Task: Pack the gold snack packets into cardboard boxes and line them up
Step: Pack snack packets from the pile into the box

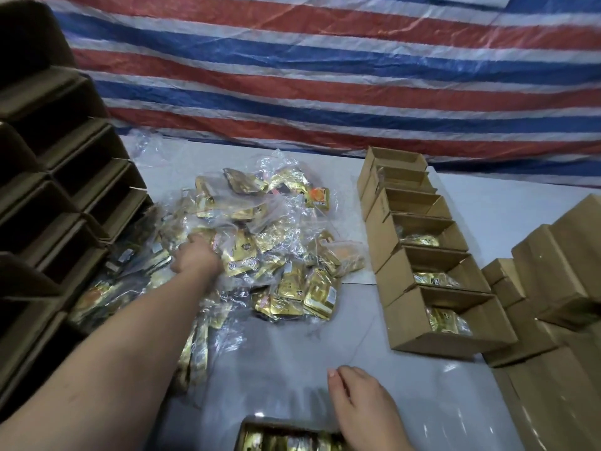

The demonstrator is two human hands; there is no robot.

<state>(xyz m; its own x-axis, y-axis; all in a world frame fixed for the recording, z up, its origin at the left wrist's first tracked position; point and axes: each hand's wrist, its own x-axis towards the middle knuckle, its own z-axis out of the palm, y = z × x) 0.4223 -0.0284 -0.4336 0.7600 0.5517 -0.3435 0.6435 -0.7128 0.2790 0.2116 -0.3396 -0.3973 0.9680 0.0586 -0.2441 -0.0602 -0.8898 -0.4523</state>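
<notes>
**Left hand buried in packet pile**

The left hand (196,255) is stretched forward, fingers sunk among the gold packets (260,249) heaped mid-table; its grasp cannot be told. The right hand (361,402) is laid loosely open, holding nothing, on the near box (260,434). Open boxes (419,255) are lined toward the table's (292,359) right edge.

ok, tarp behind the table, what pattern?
Tarp: red, white and blue stripes, clearest in the head view.
</notes>
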